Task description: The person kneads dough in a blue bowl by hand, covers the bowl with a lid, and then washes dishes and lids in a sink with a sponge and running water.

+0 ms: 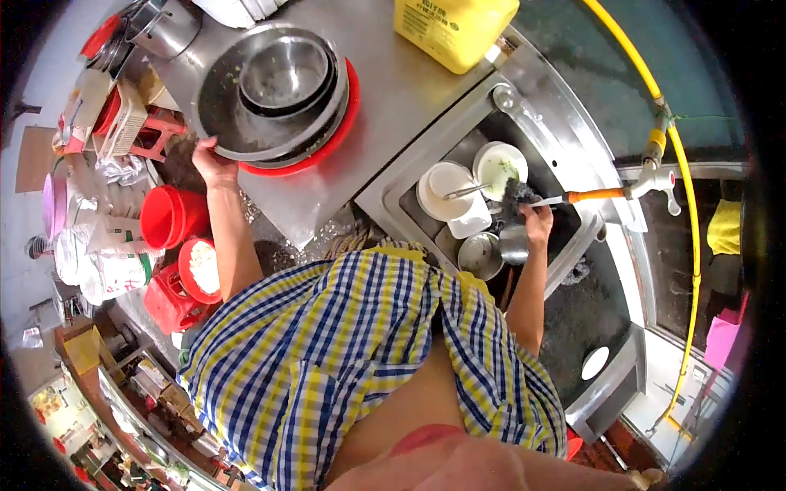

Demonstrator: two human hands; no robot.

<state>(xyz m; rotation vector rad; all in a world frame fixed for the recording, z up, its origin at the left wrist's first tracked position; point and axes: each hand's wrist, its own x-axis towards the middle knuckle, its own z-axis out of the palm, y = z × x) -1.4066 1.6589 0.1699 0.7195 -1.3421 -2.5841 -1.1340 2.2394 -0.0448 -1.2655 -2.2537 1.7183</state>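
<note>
My left hand (pixel 216 164) grips the near-left rim of a large metal basin (pixel 270 132). Smaller metal bowls (pixel 285 70) are nested inside this basin, and a red basin (pixel 354 101) shows beneath it. My right hand (pixel 539 223) is over the stainless-steel sink (pixel 393 202), holding a dark scouring pad (pixel 519 193). Just beside it, water runs from the tap's orange spout (pixel 599 194). Under the pad sits a white bowl (pixel 500 166) with green scraps in it. Left of that, a spoon (pixel 470 191) rests on white bowls (pixel 443 199). Metal pots (pixel 481 255) stand at the sink's near side.
A yellow plastic jug (pixel 454 34) stands on the steel counter (pixel 387 104) behind the sink. Red buckets (pixel 172 215), one holding white pieces, are left of my arm. A yellow hose (pixel 689 184) arcs along the right. A metal pot (pixel 164 29) stands at the far left.
</note>
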